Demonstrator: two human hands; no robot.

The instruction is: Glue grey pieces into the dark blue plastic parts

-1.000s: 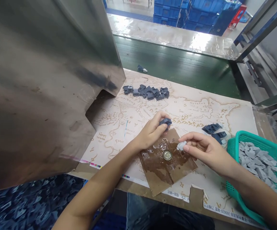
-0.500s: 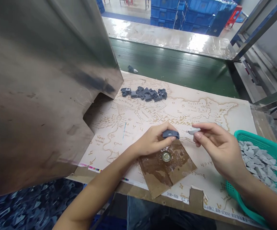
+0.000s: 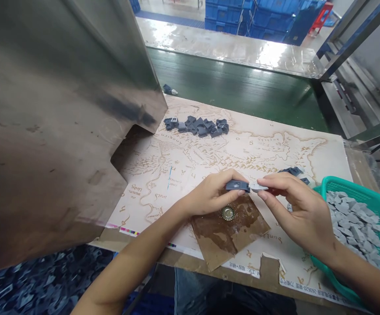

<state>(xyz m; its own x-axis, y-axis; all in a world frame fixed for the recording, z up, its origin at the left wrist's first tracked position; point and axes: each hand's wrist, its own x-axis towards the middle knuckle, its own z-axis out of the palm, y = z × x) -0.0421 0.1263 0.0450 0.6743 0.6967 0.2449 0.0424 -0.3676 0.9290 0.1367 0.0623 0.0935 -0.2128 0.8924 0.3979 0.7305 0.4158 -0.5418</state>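
The left hand (image 3: 209,197) pinches a dark grey plastic piece (image 3: 237,186) in a tight grip, the right hand (image 3: 295,205) likewise a pale grey piece (image 3: 258,187), held so their ends meet above the wet cardboard (image 3: 232,238).

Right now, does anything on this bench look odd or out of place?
Yes: one dark grey part lies alone on the green surface beyond the map-printed sheet, away from the cluster of similar parts on the sheet.

Strong glare is reflected off the glossy ledge (image 3: 269,54) under bright overhead light. The steel panel (image 3: 45,131) is dimly lit, and straight edges are bowed near the frame corners.
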